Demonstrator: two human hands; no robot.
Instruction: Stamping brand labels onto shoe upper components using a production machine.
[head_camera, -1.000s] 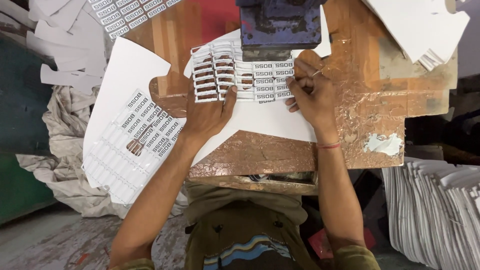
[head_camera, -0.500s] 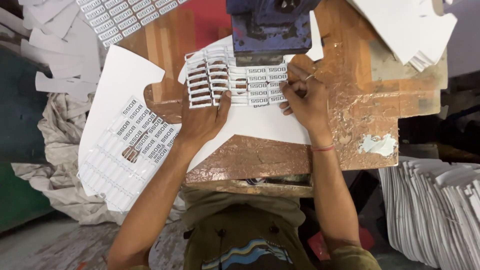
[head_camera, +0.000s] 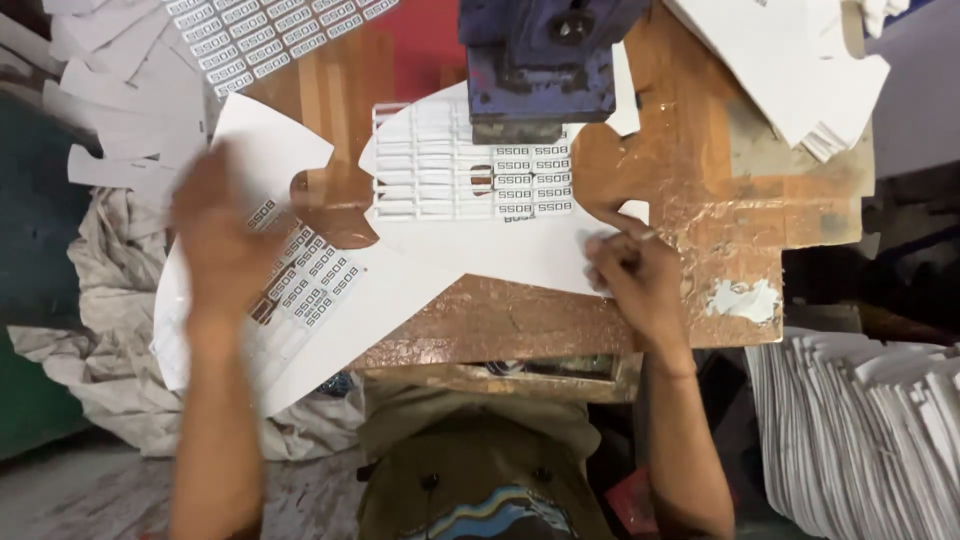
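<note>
Under the dark blue metal press head (head_camera: 540, 60) at twelve o'clock lies the thin white die-cut label sheet (head_camera: 470, 200) on the brown wooden worktop (head_camera: 700, 200). Right hand (head_camera: 635, 275) pinches its four-o'clock edge; left hand (head_camera: 215, 235), blurred, grip unclear, hovers over a second sheet. Light, floppy, tearable: best held by its margins.

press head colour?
Dark blue, worn, in the head view: press head above the white sheet.

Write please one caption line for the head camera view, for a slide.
Right hand pins a white label sheet under a blue punch head on a worn wooden table; blurred left hand hovers above another sheet.
</note>
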